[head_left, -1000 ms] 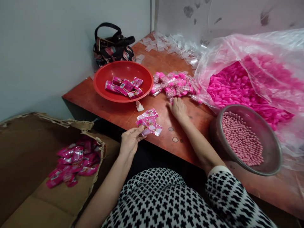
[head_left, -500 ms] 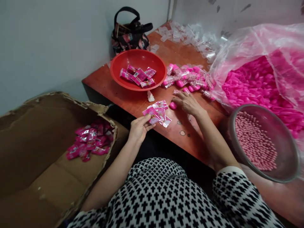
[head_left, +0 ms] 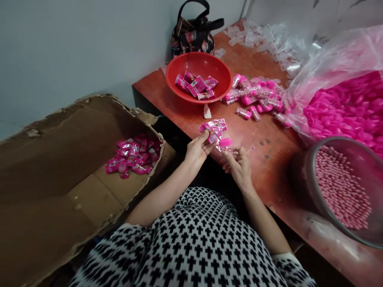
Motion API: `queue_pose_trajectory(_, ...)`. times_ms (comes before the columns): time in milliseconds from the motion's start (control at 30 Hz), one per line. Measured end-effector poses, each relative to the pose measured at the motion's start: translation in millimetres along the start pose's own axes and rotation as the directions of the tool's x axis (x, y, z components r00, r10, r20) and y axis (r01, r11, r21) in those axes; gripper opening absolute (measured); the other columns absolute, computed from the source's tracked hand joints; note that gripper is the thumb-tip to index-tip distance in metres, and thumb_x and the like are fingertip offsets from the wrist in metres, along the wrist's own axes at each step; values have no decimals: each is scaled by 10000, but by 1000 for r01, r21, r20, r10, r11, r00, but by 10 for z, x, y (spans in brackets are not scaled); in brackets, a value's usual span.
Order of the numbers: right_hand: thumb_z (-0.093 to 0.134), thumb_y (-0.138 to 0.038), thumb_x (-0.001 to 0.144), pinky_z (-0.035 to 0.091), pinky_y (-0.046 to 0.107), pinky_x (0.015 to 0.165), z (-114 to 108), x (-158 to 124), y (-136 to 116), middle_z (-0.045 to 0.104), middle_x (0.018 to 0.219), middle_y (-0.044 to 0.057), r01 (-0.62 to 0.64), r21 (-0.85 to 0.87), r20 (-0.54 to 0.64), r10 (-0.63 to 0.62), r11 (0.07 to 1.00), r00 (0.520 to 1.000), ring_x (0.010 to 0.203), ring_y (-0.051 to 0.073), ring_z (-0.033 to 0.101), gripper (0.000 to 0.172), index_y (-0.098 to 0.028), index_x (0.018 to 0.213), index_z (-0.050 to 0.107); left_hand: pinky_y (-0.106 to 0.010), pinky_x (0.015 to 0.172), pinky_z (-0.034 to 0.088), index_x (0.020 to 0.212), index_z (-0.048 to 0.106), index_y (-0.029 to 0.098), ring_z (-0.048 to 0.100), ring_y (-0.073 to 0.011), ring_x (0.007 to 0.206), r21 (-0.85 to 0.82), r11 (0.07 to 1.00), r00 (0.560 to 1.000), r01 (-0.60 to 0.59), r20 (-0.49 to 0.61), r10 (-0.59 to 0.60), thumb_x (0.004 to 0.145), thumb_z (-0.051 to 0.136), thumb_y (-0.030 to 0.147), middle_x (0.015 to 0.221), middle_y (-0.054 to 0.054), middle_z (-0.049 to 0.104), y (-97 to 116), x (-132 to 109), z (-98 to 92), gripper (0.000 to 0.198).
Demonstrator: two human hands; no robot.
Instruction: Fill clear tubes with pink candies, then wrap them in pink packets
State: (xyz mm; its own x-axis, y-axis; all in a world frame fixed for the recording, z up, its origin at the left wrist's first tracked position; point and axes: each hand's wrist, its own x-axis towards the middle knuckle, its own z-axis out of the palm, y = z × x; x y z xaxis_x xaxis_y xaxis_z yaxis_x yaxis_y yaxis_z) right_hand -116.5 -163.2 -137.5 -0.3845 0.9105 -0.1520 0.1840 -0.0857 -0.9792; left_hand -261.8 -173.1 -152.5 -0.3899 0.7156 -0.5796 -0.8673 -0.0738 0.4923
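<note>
Between the fingers of my left hand [head_left: 197,151] is a pink printed wrapper [head_left: 212,136], above the table's front edge. My right hand [head_left: 239,165] pinches a small clear bottle with a pink cap [head_left: 225,144], close beside that wrapper. More shiny pink wrappers [head_left: 220,124] lie on the table just beyond my left fingers. Further back, a heap of pink-capped bottles filled with beads [head_left: 260,93] covers part of the table. A red bowl [head_left: 199,100] holds several pink packets [head_left: 197,85].
An open cardboard box [head_left: 89,191] at the left contains pink packets [head_left: 131,155]. On the right stand a grey bowl [head_left: 314,175] of pink beads and a plastic bag [head_left: 338,50] of pink caps. Behind are clear plastic pieces [head_left: 269,38] and a dark handbag [head_left: 193,40].
My right hand has come back from near the bottle heap to beside my left hand, now with a bottle in its fingers. The view has shifted, so the table things appear further right.
</note>
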Motion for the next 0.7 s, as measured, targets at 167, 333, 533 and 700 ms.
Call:
queue_pose_trajectory(167, 622, -485, 780, 415, 156, 345, 96, -25, 55, 618, 610, -68, 5, 70, -47, -2, 998, 999, 400, 72, 533, 341, -227, 919, 447, -274, 710, 551, 797, 636, 124, 660, -126, 648, -34, 999, 999, 23, 41, -21, 698, 763, 233, 716, -33, 685, -97, -47, 53, 195)
queue_pose_trajectory(333, 624, -476, 785, 418, 153, 347, 102, -29, 89, 619, 605, -71, -2, 99, -46, 6, 995, 999, 401, 69, 536, 336, -224, 908, 440, -268, 691, 539, 796, 636, 121, 647, -119, 632, -8, 1000, 997, 25, 69, -24, 681, 777, 253, 726, -34, 681, -130, -104, 96, 225)
queue_pose_trajectory(533, 647, -451, 777, 401, 153, 335, 83, 14, 112, 631, 596, -67, 8, 151, -7, -7, 989, 1000, 388, 70, 533, 329, -215, 891, 448, -245, 566, 516, 717, 596, 117, 612, -114, 542, 116, 992, 984, -50, 173, 29, 622, 811, 305, 643, -22, 649, -101, -124, 125, 301)
queue_pose_trajectory(700, 652, -448, 773, 421, 162, 374, 62, 60, 201, 609, 587, -76, 92, 77, -83, -86, 993, 993, 409, 69, 534, 332, -212, 904, 461, -232, 570, 522, 840, 624, 118, 609, -101, 549, 223, 969, 949, -104, 314, 29, 548, 847, 308, 681, -5, 665, -74, -129, 169, 413)
